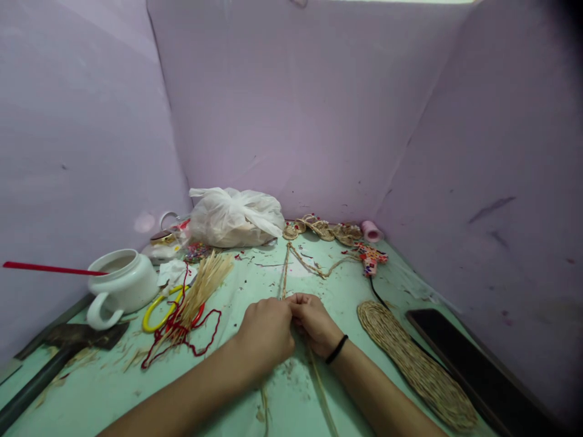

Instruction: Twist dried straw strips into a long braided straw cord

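Note:
My left hand [268, 331] is closed, its back toward me, on a straw cord [285, 273] that runs away from me along the table. Against it, my right hand [317, 323], with a black band on the wrist, pinches the same cord. Two loose straw strands [321, 388] trail from beneath my hands toward me. At its far end the cord bends sharply, and a thinner length leads off right to a beaded pink and red piece [371, 258]. My fingertips and the exact point of grip are partly hidden.
Left stand a white mug [122, 279] with a red stick, a hammer [68, 340], yellow-handled scissors [155, 315], a straw bundle [207, 288] and red yarn [212, 346]. Behind are a plastic bag [237, 218] and small woven sandals [319, 228]. Right lie a woven sole [410, 358] and a phone [464, 358].

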Demonstrator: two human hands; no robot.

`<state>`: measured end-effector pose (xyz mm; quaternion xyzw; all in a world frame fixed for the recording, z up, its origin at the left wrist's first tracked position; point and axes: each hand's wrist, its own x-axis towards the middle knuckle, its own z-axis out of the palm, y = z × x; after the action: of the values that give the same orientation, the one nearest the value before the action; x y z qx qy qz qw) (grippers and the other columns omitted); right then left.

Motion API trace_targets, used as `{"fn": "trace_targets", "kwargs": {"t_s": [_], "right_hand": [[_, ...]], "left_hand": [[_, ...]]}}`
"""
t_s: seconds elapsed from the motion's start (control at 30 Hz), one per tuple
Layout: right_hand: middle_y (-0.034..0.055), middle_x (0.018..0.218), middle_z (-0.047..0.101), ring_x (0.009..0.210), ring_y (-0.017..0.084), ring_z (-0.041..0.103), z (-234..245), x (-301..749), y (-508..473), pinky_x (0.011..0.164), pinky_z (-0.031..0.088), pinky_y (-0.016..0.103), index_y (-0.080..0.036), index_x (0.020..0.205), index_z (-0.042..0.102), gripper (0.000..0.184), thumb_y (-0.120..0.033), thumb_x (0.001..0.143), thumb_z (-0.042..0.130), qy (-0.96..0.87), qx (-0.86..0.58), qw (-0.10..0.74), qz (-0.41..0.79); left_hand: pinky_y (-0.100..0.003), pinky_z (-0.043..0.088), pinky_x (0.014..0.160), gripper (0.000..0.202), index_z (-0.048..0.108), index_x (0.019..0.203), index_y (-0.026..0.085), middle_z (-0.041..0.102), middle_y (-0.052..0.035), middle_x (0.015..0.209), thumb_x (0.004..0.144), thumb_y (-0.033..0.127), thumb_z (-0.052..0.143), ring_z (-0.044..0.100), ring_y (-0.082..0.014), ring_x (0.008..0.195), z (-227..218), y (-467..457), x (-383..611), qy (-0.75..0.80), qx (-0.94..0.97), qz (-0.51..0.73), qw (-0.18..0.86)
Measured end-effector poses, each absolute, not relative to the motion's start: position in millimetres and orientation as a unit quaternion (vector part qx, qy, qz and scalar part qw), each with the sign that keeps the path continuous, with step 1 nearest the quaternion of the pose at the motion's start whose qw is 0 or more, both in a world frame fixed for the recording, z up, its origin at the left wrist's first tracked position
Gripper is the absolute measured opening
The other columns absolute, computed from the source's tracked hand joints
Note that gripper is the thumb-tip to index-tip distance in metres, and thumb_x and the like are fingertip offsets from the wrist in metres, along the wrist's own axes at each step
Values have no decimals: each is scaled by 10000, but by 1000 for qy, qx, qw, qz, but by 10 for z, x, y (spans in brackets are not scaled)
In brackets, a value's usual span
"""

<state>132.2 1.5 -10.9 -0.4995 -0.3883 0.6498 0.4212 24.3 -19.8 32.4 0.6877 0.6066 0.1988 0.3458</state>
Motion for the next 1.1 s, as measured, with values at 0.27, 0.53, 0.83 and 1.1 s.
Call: {"fn": "trace_targets", "kwargs": {"t_s": [0.27,0.53,0.83,1.1], "right_hand": [[-61,387,426,331,25,266,-76,1401,52,373,106,200,-135,553,502,149,-227,520,614,-409,-456,386,689],[-32,469,507,412,46,367,-139,1452,108,418,233,181,-142,565,495,75,-160,530,559,-518,-475,367,609],[34,497,581,484,106,461,36,1495,-14,460,278,214,-143,534,618,125,-227,599,551,-679,-632,249,278],[12,462,542,440,74,420,45,1374,-156,419,247,184,-122,526,618,143,-157,588,494,-681,-617,240,313]], "left_hand": [[-191,206,344,109,581,633,118,562,-17,525,589,205,531,351,-50,323,333,194,-12,601,495,228,585],[-178,205,286,109,506,452,120,400,33,329,543,178,519,320,-57,267,156,174,109,597,494,189,603],[-192,85,320,172,375,393,157,229,82,263,523,97,471,187,-26,257,106,132,184,613,582,218,488],[-199,141,289,186,400,383,163,280,52,246,556,189,463,235,-64,232,96,105,180,627,535,209,526]]}}
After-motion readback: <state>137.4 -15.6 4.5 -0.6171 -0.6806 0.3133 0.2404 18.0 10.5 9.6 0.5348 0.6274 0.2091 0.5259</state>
